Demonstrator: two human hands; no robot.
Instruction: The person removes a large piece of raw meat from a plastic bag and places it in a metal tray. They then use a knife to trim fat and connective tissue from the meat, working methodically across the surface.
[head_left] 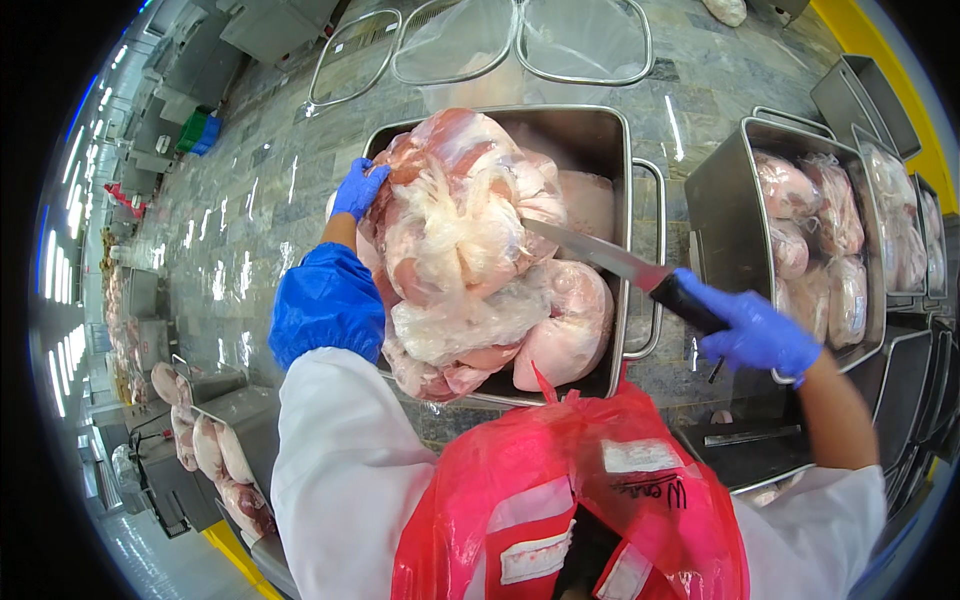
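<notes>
My right hand, in a blue glove, is closed round the black handle of a long knife. The blade points left, its tip at the clear plastic wrap over a large piece of raw meat. On the far left side of that piece my left hand, also blue-gloved, grips its edge; part of the fingers is hidden behind the meat. The crumpled plastic wrap spreads over the middle of the pile. Beneath lie more pale, skin-covered meat pieces in a deep metal bin with a side handle.
To the right stands a metal bin filled with plastic-wrapped meat, with further bins behind it. Beyond my bin are round metal hoops holding clear bags. Meat lies on a metal structure at the left. The tiled floor looks wet.
</notes>
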